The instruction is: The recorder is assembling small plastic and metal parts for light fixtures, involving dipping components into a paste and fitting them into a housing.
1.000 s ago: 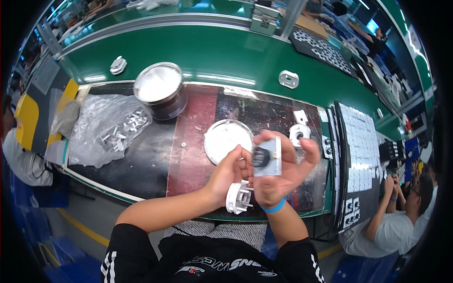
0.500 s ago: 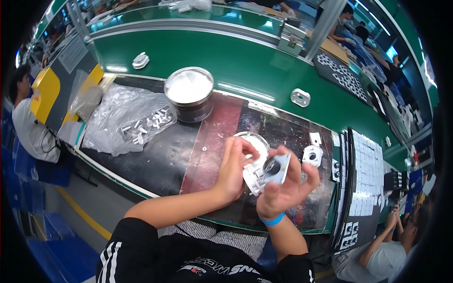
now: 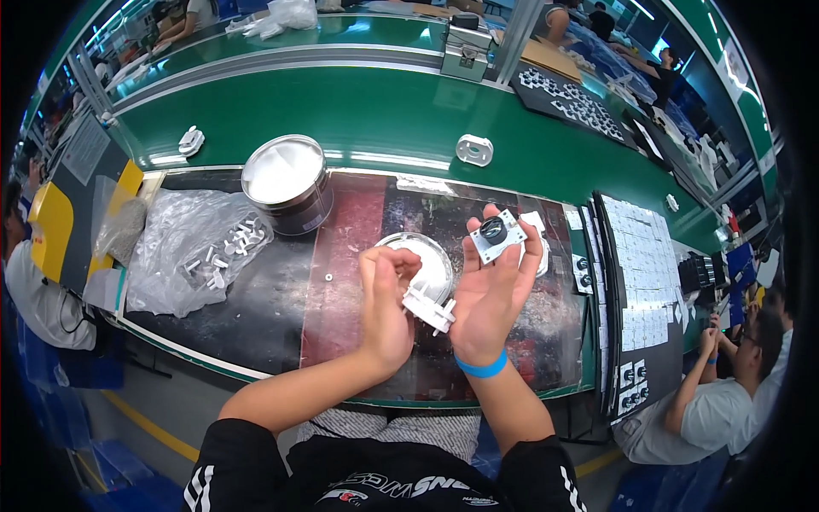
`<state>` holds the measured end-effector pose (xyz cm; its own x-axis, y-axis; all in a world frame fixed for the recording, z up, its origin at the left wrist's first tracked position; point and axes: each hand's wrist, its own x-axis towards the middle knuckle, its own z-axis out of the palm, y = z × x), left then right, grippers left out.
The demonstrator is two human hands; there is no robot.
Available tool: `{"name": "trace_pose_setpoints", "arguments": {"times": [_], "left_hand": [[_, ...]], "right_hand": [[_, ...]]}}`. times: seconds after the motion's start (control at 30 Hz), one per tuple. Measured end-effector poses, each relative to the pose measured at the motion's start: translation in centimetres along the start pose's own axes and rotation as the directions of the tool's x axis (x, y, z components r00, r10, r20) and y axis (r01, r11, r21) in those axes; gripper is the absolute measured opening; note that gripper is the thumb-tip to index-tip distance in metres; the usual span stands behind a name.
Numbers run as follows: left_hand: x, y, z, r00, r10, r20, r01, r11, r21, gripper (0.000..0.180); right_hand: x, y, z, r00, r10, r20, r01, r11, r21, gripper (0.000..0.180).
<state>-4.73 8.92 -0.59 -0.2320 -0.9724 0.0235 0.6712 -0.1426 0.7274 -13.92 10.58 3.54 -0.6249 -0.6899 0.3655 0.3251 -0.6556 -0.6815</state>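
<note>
My left hand (image 3: 386,320) is closed around a white plastic bracket (image 3: 429,309) with short prongs, whose far corner comes close to my right palm. In my right hand (image 3: 486,316), a square silver plate (image 3: 510,229) with a raised black round centre is gripped between thumb and fingers, its face turned up. Beyond my left fingers lies a shallow round dish (image 3: 437,256) of white material, partly hidden by that hand. White plastic parts (image 3: 535,220) lie behind my right fingers and are half covered by them.
A large tin (image 3: 300,212) of white paste stands left of centre, beside a clear bag (image 3: 162,256) with small white plugs (image 3: 229,254). Stacked black boards (image 3: 653,290) with white pieces are at the right. A white ring-shaped part (image 3: 474,149) rests on the green surface.
The plate has come away from the white bracket and up to the right in my right hand, its black centre now showing. The whole view has shifted, moving the bench leftward.
</note>
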Motion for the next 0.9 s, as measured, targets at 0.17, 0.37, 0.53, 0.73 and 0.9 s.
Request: {"name": "trace_pose_setpoints", "arguments": {"times": [0.17,0.37,0.53,0.73,0.9], "left_hand": [[0.0,0.8,-0.1,0.726,0.338,0.598,-0.645,0.635,0.425,0.08],[0.2,0.8,-0.5,0.785,0.209,0.584,-0.492,0.783,0.381,0.069],[2.5,2.5,-1.2,0.902,-0.272,0.335,0.324,0.94,-0.11,0.042],[4.6,4.5,-1.9,0.788,-0.529,0.314,0.604,0.762,-0.233,0.058],[4.7,4.3,-2.7,0.802,-0.486,0.347,0.581,0.77,-0.264,0.053]], "right_hand": [[1.4,-1.3,-0.8,0.995,0.04,-0.091,-0.029,0.991,0.127,0.037],[1.8,-1.1,-1.5,0.983,0.156,-0.096,-0.132,0.967,0.219,0.047],[1.9,-0.8,-2.2,0.981,0.195,0.017,-0.191,0.933,0.304,0.046],[2.5,-1.3,-2.9,0.918,-0.114,0.379,0.278,0.867,-0.414,0.055],[2.5,-1.7,-2.4,0.772,-0.125,0.623,0.574,0.556,-0.601,0.057]]}}
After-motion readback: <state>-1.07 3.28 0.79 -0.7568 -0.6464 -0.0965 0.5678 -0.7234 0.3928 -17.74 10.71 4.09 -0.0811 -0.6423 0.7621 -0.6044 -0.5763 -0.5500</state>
